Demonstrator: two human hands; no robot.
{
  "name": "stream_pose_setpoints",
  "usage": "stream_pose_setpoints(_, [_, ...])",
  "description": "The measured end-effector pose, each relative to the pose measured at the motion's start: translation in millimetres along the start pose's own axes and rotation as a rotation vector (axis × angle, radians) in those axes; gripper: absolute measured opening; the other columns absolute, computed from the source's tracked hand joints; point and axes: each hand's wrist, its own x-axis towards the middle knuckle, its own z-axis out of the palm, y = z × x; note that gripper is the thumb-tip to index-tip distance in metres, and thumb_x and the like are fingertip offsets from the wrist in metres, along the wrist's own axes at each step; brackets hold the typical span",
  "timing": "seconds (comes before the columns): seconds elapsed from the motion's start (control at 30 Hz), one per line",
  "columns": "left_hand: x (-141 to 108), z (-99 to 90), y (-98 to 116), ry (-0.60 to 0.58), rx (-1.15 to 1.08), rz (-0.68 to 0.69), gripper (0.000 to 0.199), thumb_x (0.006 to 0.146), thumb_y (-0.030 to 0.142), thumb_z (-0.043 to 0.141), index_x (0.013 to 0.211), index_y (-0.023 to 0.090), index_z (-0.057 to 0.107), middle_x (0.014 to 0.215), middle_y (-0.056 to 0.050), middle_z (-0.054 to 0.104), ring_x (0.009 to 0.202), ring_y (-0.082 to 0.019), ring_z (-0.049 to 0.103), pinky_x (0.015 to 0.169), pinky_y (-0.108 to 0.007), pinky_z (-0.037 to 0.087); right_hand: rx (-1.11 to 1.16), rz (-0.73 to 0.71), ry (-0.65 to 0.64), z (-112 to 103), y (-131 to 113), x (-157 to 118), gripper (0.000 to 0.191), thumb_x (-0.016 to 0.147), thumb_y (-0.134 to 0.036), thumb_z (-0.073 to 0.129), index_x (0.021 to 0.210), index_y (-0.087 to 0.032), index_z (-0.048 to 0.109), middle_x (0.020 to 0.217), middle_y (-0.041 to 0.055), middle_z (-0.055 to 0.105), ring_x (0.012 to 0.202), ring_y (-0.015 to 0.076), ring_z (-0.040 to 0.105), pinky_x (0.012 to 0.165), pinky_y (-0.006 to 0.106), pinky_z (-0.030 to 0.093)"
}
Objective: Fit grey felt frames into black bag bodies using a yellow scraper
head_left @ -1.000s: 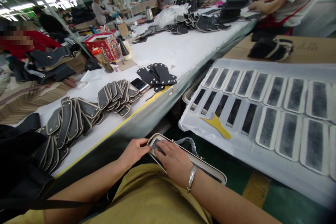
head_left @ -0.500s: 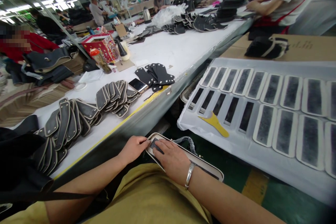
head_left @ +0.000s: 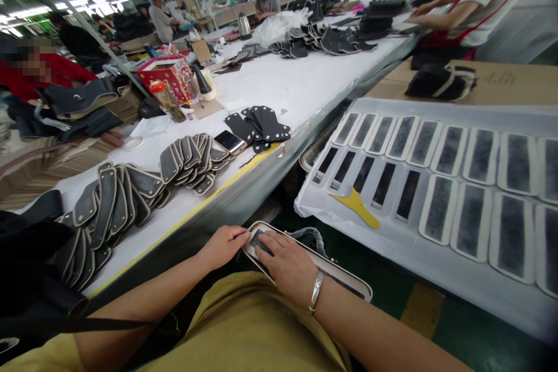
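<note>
Evidently we rest the case at our lap for support: our left hand pinches one end, likely to steady it; our right hand lies flat, fingers close together, on the grey panel inside.

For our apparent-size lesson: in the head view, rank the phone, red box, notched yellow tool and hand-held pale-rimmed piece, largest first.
Hand-held pale-rimmed piece, partly covered by the right hand, nearest the camera
Red box
Notched yellow tool
Phone
</note>
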Motion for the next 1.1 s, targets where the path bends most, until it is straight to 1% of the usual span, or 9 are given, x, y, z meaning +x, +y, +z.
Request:
stream_pose_setpoints(0.1, [-4,2.6,-5,-0.016,-0.485,-0.172,0.031,0.076,0.041,0.057,0.084,0.014,0.07,0.081,-0.005,0.067,0.077,-0.019,0.058,0.073,-0.029,0.046,0.011,0.009,-0.001,-1,0,0,0.032,0.091,-0.025,0.04,0.12,-0.017,0.053,0.132,0.0091,0.046,0.123,0.0238,0.036,0.105,0.037,0.03])
stream_pose_setpoints(0.2, [-6,8.2,-10,0.04,-0.706,-0.249,0.031,0.07,0.036,0.065,0.091,0.014,0.071,0.09,-0.007,0.069,0.084,-0.021,0.06,0.079,-0.033,0.047,0.021,0.027,-0.002,0,0,-1,0.033,0.091,-0.024,0.039,0.122,-0.018,0.052,0.135,0.0083,0.043,0.126,0.0227,0.033,0.107,0.036,0.028])
stream_pose_setpoints(0.3, [-6,11.1,-11,0.065,-0.753,-0.268,0.029,0.069,0.033,0.068,0.09,0.014,0.072,0.089,-0.008,0.07,0.082,-0.021,0.061,0.08,-0.034,0.048,0.033,0.047,-0.007,2,0,-1,0.034,0.091,-0.023,0.041,0.123,-0.019,0.052,0.137,0.0083,0.041,0.128,0.0226,0.032,0.108,0.036,0.027])
stream_pose_setpoints(0.43, [-5,8.6,-10,0.046,-0.758,-0.266,0.028,0.07,0.032,0.067,0.092,0.014,0.073,0.089,-0.008,0.07,0.081,-0.022,0.062,0.079,-0.034,0.049,0.054,0.079,-0.012,1,-1,0,0.036,0.087,-0.02,0.048,0.122,-0.021,0.053,0.148,0.012,0.021,0.13,0.0233,0.031,0.108,0.037,0.028])
stream_pose_setpoints(0.5, [-4,6.7,-10,0.031,-0.765,-0.276,0.028,0.071,0.031,0.066,0.092,0.014,0.072,0.089,-0.009,0.07,0.081,-0.021,0.062,0.078,-0.033,0.049,0.066,0.079,-0.018,0,-1,1,0.037,0.086,-0.018,0.049,0.122,-0.021,0.053,0.15,0.0127,0.016,0.132,0.0228,0.028,0.108,0.037,0.027])
stream_pose_setpoints(0.63, [-3,4.9,-9,0.02,-0.788,-0.296,0.027,0.07,0.031,0.067,0.09,0.013,0.072,0.087,-0.009,0.07,0.08,-0.02,0.062,0.076,-0.032,0.049,0.072,0.047,-0.019,-2,1,2,0.034,0.085,-0.019,0.05,0.119,-0.018,0.056,0.15,0.015,0.015,0.138,0.0274,0.009,0.111,0.041,0.022])
stream_pose_setpoints(0.7, [-2,4.9,-9,0.019,-0.802,-0.307,0.025,0.069,0.03,0.068,0.087,0.013,0.073,0.086,-0.009,0.07,0.079,-0.019,0.061,0.075,-0.031,0.049,0.072,0.036,-0.017,-2,1,2,0.034,0.085,-0.019,0.051,0.119,-0.016,0.056,0.149,0.0162,0.015,0.138,0.0291,0.003,0.112,0.043,0.019])
stream_pose_setpoints(0.9, [0,5.9,-10,0.037,-0.825,-0.349,0.022,0.068,0.029,0.067,0.082,0.013,0.072,0.081,-0.007,0.07,0.076,-0.018,0.061,0.074,-0.029,0.048,0.088,0.063,-0.029,0,1,1,0.036,0.086,-0.019,0.05,0.121,-0.018,0.054,0.15,0.0147,0.014,0.138,0.0284,0.004,0.111,0.043,0.021])
stream_pose_setpoints(1.1, [-4,9.7,-1,0.063,-0.765,-0.297,0.02,0.071,0.033,0.063,0.077,0.015,0.071,0.076,-0.003,0.069,0.072,-0.016,0.06,0.072,-0.028,0.048,0.082,0.071,-0.023,0,1,0,0.036,0.085,-0.018,0.05,0.121,-0.019,0.054,0.15,0.0142,0.015,0.138,0.0286,0.004,0.11,0.043,0.022])
